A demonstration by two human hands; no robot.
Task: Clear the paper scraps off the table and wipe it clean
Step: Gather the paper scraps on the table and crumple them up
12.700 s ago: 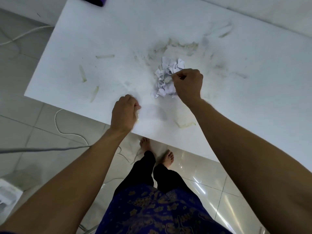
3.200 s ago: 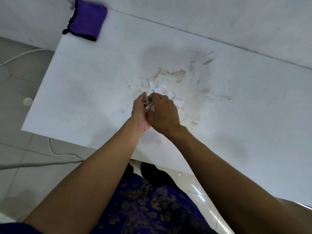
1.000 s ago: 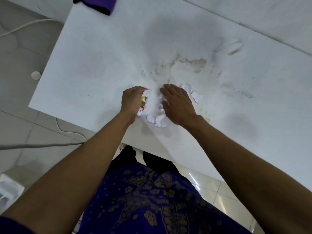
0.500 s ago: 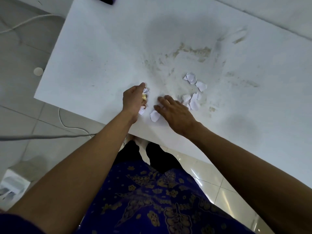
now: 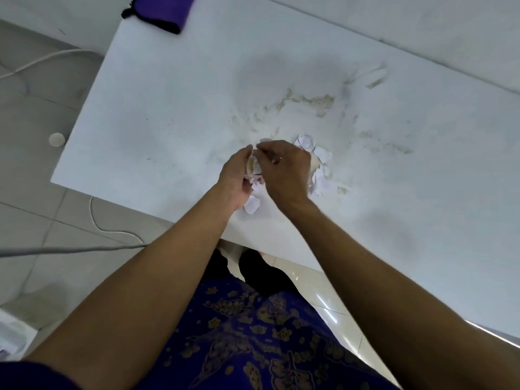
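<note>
Paper scraps (image 5: 320,167): white, loose cluster on white table (image 5: 168,114), just right of right hand; one more scrap (image 5: 252,205) near front edge, under left wrist. Exact count unclear. Tabletop smeared with brownish stains (image 5: 309,101). Left hand (image 5: 235,175) curled, cupping gathered scraps. Right hand (image 5: 284,170) fingers bent, pinching scrap against left palm. One purple cloth (image 5: 163,12) at far corner. Tiled floor (image 5: 33,220), cables.
</note>
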